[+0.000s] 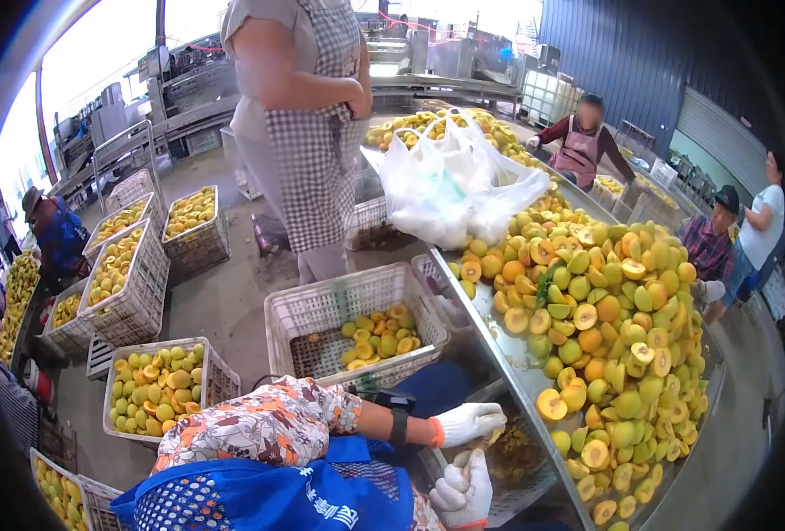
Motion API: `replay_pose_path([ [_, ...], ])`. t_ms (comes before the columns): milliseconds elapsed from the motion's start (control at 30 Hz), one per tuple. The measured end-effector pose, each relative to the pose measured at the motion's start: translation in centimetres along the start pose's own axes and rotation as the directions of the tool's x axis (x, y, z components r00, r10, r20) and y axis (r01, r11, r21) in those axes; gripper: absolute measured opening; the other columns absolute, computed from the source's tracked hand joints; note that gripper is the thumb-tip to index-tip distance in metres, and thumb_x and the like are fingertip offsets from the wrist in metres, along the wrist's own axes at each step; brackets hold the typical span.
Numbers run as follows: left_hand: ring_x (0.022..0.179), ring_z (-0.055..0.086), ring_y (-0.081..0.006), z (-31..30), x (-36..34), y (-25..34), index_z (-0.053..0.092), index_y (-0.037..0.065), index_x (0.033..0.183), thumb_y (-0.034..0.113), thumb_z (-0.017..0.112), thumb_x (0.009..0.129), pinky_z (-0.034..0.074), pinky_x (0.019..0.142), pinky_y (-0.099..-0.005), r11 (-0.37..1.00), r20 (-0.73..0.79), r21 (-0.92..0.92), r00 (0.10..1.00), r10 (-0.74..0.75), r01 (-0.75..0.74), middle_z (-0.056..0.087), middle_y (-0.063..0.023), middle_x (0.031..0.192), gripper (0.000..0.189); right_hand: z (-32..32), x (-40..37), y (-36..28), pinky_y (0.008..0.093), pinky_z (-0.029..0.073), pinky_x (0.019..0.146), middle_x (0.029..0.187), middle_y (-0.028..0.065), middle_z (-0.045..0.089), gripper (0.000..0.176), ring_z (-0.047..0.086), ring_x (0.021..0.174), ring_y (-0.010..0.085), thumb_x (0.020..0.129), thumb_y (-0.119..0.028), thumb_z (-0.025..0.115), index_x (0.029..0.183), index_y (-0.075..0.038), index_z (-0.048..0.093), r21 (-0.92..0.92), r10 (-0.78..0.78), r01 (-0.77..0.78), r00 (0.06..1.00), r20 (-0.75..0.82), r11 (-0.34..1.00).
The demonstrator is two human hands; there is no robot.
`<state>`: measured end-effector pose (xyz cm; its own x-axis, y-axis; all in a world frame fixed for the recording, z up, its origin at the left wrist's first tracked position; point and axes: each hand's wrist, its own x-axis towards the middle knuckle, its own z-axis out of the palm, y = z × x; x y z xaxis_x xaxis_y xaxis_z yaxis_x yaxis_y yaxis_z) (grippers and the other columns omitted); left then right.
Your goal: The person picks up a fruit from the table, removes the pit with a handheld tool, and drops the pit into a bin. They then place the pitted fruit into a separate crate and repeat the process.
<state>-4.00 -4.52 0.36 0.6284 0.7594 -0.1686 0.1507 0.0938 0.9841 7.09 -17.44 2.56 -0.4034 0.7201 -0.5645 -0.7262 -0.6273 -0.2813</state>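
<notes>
Both my hands wear white gloves and are close together over a crate beside the metal table. My left hand (pixel 470 424) has its fingers closed on a peach half (pixel 496 435), mostly hidden by the glove. Just below it, my right hand (pixel 463 489) is curled shut, its fingers hiding what it may hold. Under the hands, the crate (pixel 518 496) contains small brownish-yellow pieces. Right of them, the metal table (pixel 490 341) bears a big heap of halved yellow peaches (pixel 618 327).
A white plastic bag (pixel 454 181) lies on the table. A crate (pixel 308 305) with some peach halves stands left of the table, near a standing person in a checked apron (pixel 313 133). Full crates (pixel 158 389) stand farther left. Other people sit and stand across the table.
</notes>
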Motion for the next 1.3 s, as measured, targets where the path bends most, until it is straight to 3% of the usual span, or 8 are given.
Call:
replay_pose_path([
  [233, 0.080, 0.060, -0.0139, 2.1, -0.7, 0.0, 0.064, 0.004, 0.101, 0.035, 0.052, 0.104, 0.049, 0.077, -0.0299, 0.979, -0.217, -0.187, 0.976, 0.035, -0.077, 0.065, -0.0046, 0.082, 0.033, -0.2, -0.7, 0.1, 0.0302, 0.019, 0.035, 0.050, -0.0070, 0.029, 0.040, 0.024, 0.035, 0.0113, 0.107, -0.053, 0.040, 0.084, -0.023, 0.053, 0.022, -0.013, 0.013, 1.000, -0.018, 1.000],
  [400, 0.078, 0.062, -0.0157, 0.5, 0.8, 1.1, 0.063, 0.007, 0.103, 0.040, 0.049, 0.105, 0.051, 0.076, -0.0330, 0.983, 0.006, 0.173, 0.998, -0.057, 0.056, 0.066, -0.0056, 0.085, 0.036, -0.1, -0.8, 0.4, 0.0291, 0.020, 0.035, 0.051, -0.0073, 0.028, 0.040, 0.025, 0.035, 0.0104, 0.107, -0.052, 0.040, 0.089, -0.021, 0.058, 0.025, -0.030, 0.030, 1.000, -0.003, 0.999],
  [600, 0.079, 0.064, -0.0190, -0.1, -0.2, 1.8, 0.061, 0.007, 0.105, 0.034, 0.051, 0.105, 0.053, 0.077, -0.0319, 0.935, -0.017, 0.268, 0.969, 0.246, -0.233, 0.066, -0.0066, 0.088, 0.029, -0.1, -0.3, 0.3, 0.0279, 0.022, 0.034, 0.051, -0.0062, 0.029, 0.042, 0.027, 0.035, 0.0097, 0.108, -0.051, 0.036, 0.092, -0.022, 0.061, 0.065, -0.056, 0.046, 0.987, 0.153, 0.997],
  [667, 0.081, 0.064, -0.0163, 0.6, -0.1, 2.0, 0.060, 0.007, 0.104, 0.033, 0.050, 0.105, 0.053, 0.077, -0.0307, 0.998, -0.076, 0.043, 0.996, 0.048, -0.045, 0.066, -0.0058, 0.087, 0.028, 0.0, -0.2, 0.1, 0.0278, 0.022, 0.034, 0.051, -0.0060, 0.029, 0.043, 0.027, 0.034, 0.0096, 0.108, -0.052, 0.035, 0.092, -0.021, 0.061, 0.114, -0.058, 0.038, 0.984, 0.171, 0.993],
  [867, 0.086, 0.061, -0.0098, 0.8, 1.1, -0.6, 0.061, 0.006, 0.107, 0.031, 0.051, 0.107, 0.052, 0.079, -0.0282, 0.940, 0.062, -0.165, 0.948, 0.313, -0.299, 0.066, -0.0018, 0.092, 0.027, -1.6, -1.2, -0.2, 0.0271, 0.023, 0.041, 0.058, -0.0074, 0.032, 0.046, 0.028, 0.039, 0.0070, 0.109, -0.050, 0.032, 0.100, -0.017, 0.063, 0.280, -0.036, -0.084, 0.916, 0.400, 0.956],
  [933, 0.089, 0.060, -0.0096, 0.7, 0.9, 0.4, 0.060, 0.006, 0.109, 0.031, 0.050, 0.107, 0.052, 0.082, -0.0277, 0.949, 0.141, -0.244, 0.961, 0.237, -0.198, 0.065, -0.0034, 0.095, 0.027, -1.6, -1.3, -0.3, 0.0264, 0.025, 0.044, 0.058, -0.0076, 0.033, 0.046, 0.029, 0.039, 0.0073, 0.108, -0.052, 0.034, 0.096, -0.016, 0.059, 0.234, -0.070, -0.023, 0.922, 0.381, 0.972],
  [1133, 0.080, 0.056, -0.0086, 3.5, 0.3, 0.8, 0.059, 0.007, 0.112, 0.033, 0.052, 0.106, 0.049, 0.074, -0.0254, 0.858, -0.095, -0.483, 0.984, 0.150, -0.177, 0.060, -0.0006, 0.089, 0.027, -0.8, -1.3, -0.4, 0.0269, 0.023, 0.041, 0.056, -0.0070, 0.032, 0.044, 0.028, 0.038, 0.0065, 0.109, -0.051, 0.032, 0.104, -0.016, 0.059, 0.264, -0.135, 0.020, 0.896, 0.424, 0.964],
  [1300, 0.085, 0.059, -0.0090, -0.2, 1.0, 1.6, 0.061, 0.007, 0.105, 0.033, 0.050, 0.106, 0.050, 0.077, -0.0254, 0.908, 0.279, -0.408, 0.935, 0.219, -0.091, 0.064, -0.0015, 0.094, 0.029, -0.8, -0.6, 0.0, 0.0266, 0.025, 0.041, 0.058, -0.0076, 0.031, 0.050, 0.029, 0.038, 0.0052, 0.110, -0.050, 0.028, 0.113, -0.009, 0.056, 0.281, -0.114, -0.044, 0.846, 0.522, 0.959],
])
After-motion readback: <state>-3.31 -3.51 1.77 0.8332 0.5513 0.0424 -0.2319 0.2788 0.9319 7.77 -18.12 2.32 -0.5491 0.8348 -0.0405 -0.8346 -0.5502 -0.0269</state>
